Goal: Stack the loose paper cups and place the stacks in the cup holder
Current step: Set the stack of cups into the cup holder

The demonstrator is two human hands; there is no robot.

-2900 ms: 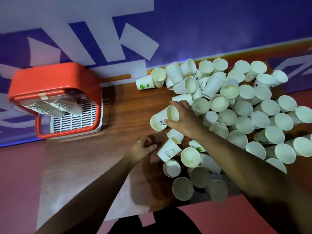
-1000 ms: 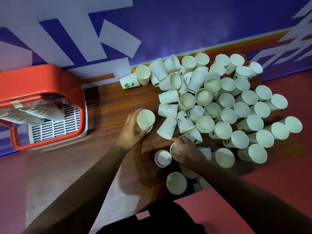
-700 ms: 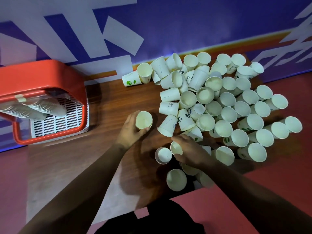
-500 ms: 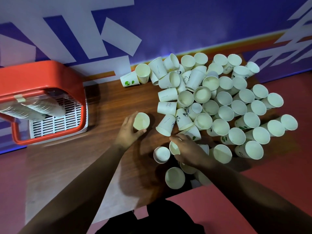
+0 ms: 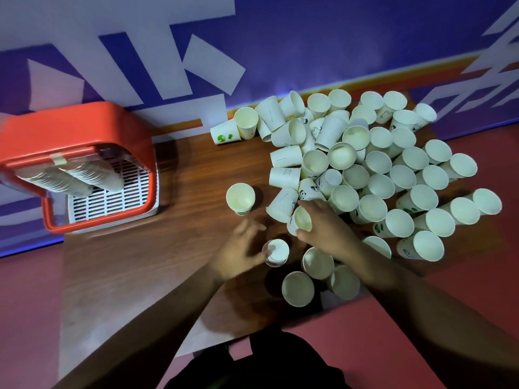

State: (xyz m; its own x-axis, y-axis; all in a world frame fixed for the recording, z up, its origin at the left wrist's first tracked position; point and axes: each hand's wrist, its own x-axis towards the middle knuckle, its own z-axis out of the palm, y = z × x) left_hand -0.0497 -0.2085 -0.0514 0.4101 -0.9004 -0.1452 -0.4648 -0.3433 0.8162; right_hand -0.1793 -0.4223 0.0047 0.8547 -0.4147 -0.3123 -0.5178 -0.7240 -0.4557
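Tabletop (image 5: 193, 169): dozens of heaped cups (image 5: 379, 167), beyond my counting; one holder (image 5: 84, 127) containing two stacks (image 5: 84, 178). My right grip (image 5: 325, 224) holds one cup (image 5: 302, 219); my left grip (image 5: 236, 251) is spread wide.

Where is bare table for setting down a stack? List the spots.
Bare wood lies between the cup holder and the lone upright cup, and across the near-left corner of the table. Crowded: the cup pile fills the right side from wall to near edge.

1 head-worn camera, close above the wooden table (image 5: 168, 262), looks forward and steeply down toward the far wall (image 5: 337, 37); cup holder (image 5: 78, 127) left, cup pile (image 5: 393, 169) right.
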